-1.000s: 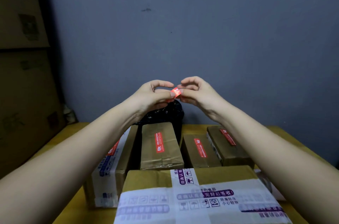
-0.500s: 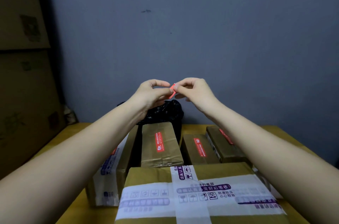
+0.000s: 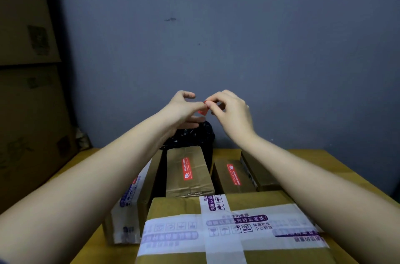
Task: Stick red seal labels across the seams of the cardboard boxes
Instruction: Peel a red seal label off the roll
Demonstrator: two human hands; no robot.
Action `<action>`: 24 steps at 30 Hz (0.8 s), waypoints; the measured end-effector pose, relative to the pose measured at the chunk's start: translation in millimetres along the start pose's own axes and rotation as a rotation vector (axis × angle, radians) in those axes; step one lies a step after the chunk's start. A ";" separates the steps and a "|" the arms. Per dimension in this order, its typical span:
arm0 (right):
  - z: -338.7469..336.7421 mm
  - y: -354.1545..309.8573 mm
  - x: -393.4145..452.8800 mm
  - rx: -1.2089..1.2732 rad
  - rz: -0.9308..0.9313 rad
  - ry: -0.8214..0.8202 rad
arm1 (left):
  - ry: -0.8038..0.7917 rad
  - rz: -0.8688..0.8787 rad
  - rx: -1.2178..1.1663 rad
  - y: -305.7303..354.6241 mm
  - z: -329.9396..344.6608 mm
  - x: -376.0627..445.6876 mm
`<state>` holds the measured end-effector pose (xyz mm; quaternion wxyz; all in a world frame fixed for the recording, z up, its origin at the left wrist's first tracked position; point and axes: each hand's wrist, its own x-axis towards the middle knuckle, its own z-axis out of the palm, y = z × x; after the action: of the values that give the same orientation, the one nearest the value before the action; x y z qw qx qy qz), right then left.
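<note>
- The left hand (image 3: 184, 110) and the right hand (image 3: 231, 114) are raised together above the far half of the table (image 3: 324, 162), in front of the grey-blue wall (image 3: 238, 36).
- Between them is a small red seal label (image 3: 203, 109); the right hand's thumb and forefinger pinch its upper end, and the left hand's curled fingers pinch its lower part.
- The label is in the air, touching no box.
- The nearest box (image 3: 233, 227) lies at the table's near edge, crossed by white printed tape, with no red label visible on it.
- Behind it, the middle box (image 3: 188, 173) carries a red label on its top.
- The box to its right (image 3: 232, 175) also has a red label.
- A further box (image 3: 257, 170) beside that is partly hidden by the right forearm.
- A box with white tape (image 3: 129, 205) stands toward the left edge.
- A black plastic bag (image 3: 194, 136) sits at the far edge, behind the boxes.
- Large cartons (image 3: 28, 90) are stacked off the table's left side.
</note>
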<state>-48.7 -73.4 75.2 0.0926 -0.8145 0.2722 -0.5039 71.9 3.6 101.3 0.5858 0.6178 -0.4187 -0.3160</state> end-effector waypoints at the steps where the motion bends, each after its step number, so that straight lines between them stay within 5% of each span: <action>1: -0.4 -0.1 1.2 0.073 0.030 0.009 | -0.002 0.022 0.046 -1.3 -2.0 -0.3; 5: -2.8 0.4 7.4 0.205 0.111 -0.121 | -0.042 0.201 0.106 -6.7 -8.8 -0.8; 11: -1.8 -6.2 9.5 0.439 0.158 -0.124 | -0.071 0.137 0.062 -8.7 -14.0 2.2; 24: 11.3 -2.6 23.8 0.235 0.153 -0.246 | 0.057 0.143 -0.018 -10.6 -20.2 14.3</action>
<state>-29.8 -85.4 89.3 0.2576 -0.8306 0.2592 -0.4202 97.7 -0.2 94.6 0.6243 0.5897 -0.4420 -0.2592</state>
